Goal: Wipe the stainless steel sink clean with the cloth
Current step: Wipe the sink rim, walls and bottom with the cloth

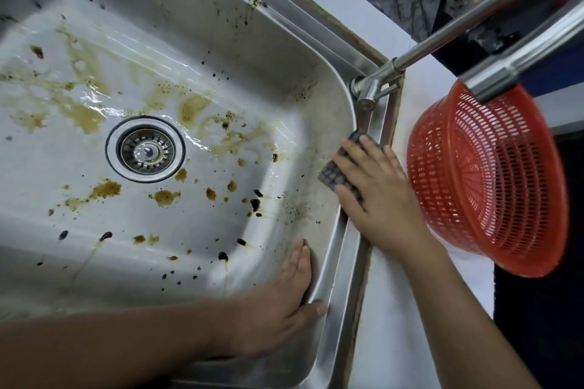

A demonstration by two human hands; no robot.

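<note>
The stainless steel sink (221,50) fills most of the head view. Its wet bottom carries brown smears and dark blobs around the round drain strainer (146,148). My right hand (376,189) lies flat on a dark checked cloth (333,172), pressing it against the sink's right rim and upper wall. Only the cloth's left edge and top corner show from under the fingers. My left hand (284,303) rests palm down on the right wall near the front corner, thumb over the rim, holding nothing.
A steel tap (442,41) rises from the right rim just beyond the cloth, and its spout crosses the top right. A red plastic colander (486,180) stands tilted on the white counter (395,309) right beside my right hand. A white ledge runs behind the sink.
</note>
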